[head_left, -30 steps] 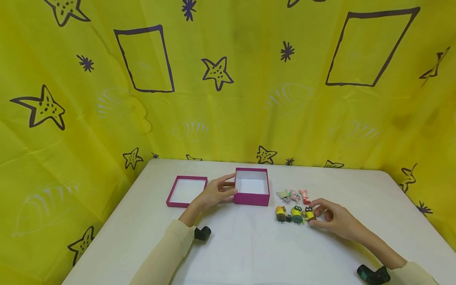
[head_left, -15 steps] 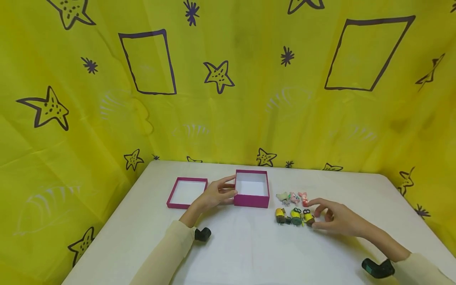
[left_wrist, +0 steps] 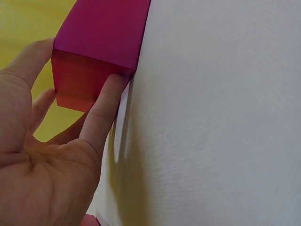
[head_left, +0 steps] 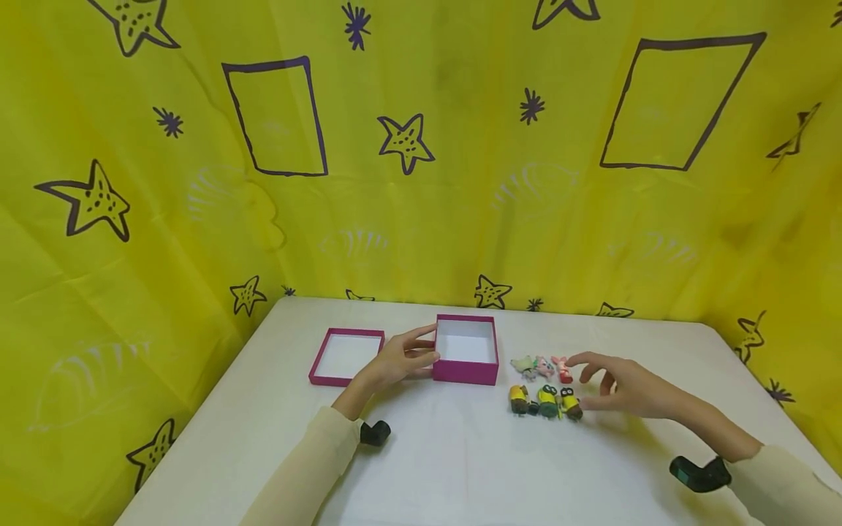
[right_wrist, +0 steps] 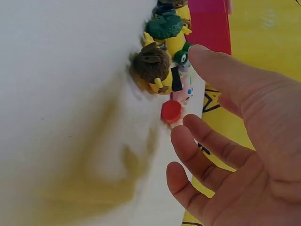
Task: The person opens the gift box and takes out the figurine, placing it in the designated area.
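My left hand (head_left: 397,359) rests its extended fingers against the left side of an uncovered magenta box (head_left: 465,372) with a white inside. In the left wrist view, the fingertips touch the box wall (left_wrist: 101,28) near its corners. Right of the box, three yellow minion figurines stand in a front row, the rightmost minion (head_left: 570,405) with a brown bottom. Behind them, a pink figurine with a red base (head_left: 563,370) lies beside a pink figurine (head_left: 544,367) and a pale green one (head_left: 524,364). My right hand (head_left: 628,387) hovers just right of both rows, fingers spread, holding nothing.
A shallow magenta-rimmed lid (head_left: 330,381) lies with its white inside up, left of the box and behind my left hand. The white table (head_left: 460,453) ends at a yellow curtain (head_left: 460,219) printed with stars. A black device (head_left: 700,475) sits on each wrist.
My right hand has moved off the rightmost minion, rising slightly toward the pink figurine with the red base. That minion now leans a little. My left hand stays at the box.
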`<state>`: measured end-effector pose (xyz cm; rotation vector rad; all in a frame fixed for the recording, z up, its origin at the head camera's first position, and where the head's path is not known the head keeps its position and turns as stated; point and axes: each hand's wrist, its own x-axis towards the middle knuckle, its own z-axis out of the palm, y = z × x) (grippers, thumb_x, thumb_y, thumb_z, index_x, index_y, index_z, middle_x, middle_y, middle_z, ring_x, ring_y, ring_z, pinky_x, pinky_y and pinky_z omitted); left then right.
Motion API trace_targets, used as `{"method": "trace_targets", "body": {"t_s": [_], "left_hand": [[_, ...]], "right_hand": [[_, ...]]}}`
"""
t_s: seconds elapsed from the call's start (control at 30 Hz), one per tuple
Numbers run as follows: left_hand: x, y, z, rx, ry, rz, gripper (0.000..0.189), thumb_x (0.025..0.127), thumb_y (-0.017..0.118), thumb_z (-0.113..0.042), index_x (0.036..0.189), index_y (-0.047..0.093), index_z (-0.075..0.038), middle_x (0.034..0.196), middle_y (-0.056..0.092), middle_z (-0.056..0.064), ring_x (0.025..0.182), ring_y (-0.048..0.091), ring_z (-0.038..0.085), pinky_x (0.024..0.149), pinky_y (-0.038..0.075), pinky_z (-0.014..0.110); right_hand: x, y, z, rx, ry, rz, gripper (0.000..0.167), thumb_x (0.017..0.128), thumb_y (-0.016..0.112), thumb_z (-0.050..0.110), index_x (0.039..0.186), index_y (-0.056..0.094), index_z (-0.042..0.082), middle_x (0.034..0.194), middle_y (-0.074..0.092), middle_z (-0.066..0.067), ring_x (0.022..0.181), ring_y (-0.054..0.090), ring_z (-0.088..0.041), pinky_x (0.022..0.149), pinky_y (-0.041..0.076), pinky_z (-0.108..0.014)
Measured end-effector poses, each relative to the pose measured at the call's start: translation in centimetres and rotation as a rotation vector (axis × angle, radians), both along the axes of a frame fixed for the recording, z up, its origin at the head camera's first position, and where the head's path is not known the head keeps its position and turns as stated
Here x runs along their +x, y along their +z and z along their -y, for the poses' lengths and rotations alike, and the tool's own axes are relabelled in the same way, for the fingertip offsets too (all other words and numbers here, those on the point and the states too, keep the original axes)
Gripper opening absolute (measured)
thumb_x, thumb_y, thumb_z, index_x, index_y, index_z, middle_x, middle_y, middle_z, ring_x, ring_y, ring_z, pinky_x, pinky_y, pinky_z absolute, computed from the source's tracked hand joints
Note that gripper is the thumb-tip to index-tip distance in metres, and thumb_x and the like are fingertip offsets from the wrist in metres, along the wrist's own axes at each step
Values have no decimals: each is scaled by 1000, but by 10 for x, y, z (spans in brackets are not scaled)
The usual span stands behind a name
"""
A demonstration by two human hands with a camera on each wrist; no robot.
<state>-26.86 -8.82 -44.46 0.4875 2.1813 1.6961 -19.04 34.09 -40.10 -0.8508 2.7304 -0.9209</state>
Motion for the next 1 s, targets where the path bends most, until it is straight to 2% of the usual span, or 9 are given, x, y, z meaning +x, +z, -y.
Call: {"method": "trace_targets", "body": {"t_s": [0.23, 0.43, 0.67, 0.8, 1.0], "left_hand": [[-1, -3, 0, -4, 3, 3, 69, 97, 73, -26, 159, 42, -22, 147, 54, 16, 124, 61, 28, 98, 56, 39], [0, -3, 0, -10, 11, 11, 69, 97, 74, -28, 158, 43, -25, 148, 54, 14, 124, 61, 28, 98, 56, 38], [-1, -3, 1, -6, 8, 9, 69, 97, 74, -29, 158, 43, -25, 147, 54, 15, 125, 61, 29, 98, 56, 39], [-1, -3, 1, -13, 5, -2, 68, 97, 74, -28, 158, 44, -26, 147, 54, 14, 125, 61, 29, 99, 56, 39], [-3, -4, 1, -14, 2, 0, 68, 97, 74, -29, 158, 44, -26, 147, 54, 14, 123, 62, 28, 97, 57, 38]], "right_hand": [[-7, 8, 3, 14, -7, 7, 63, 87, 84, 28, 139, 54, 7, 110, 67, -11, 75, 59, -8, 60, 52, -26], [-11, 21, 6, 33, -26, 5, 65, 87, 83, 29, 141, 54, 10, 114, 67, -13, 77, 59, -8, 62, 53, -26], [-17, 33, 13, 21, 6, -38, 63, 89, 82, 34, 141, 55, 13, 115, 67, -17, 77, 61, -8, 61, 55, -27], [-21, 39, 19, 33, 0, -35, 63, 88, 82, 36, 141, 55, 13, 115, 67, -15, 79, 62, -9, 63, 56, -27], [-28, 48, 31, 39, 4, -18, 60, 90, 81, 30, 141, 55, 13, 115, 68, -8, 82, 62, -13, 65, 57, -27]]}}
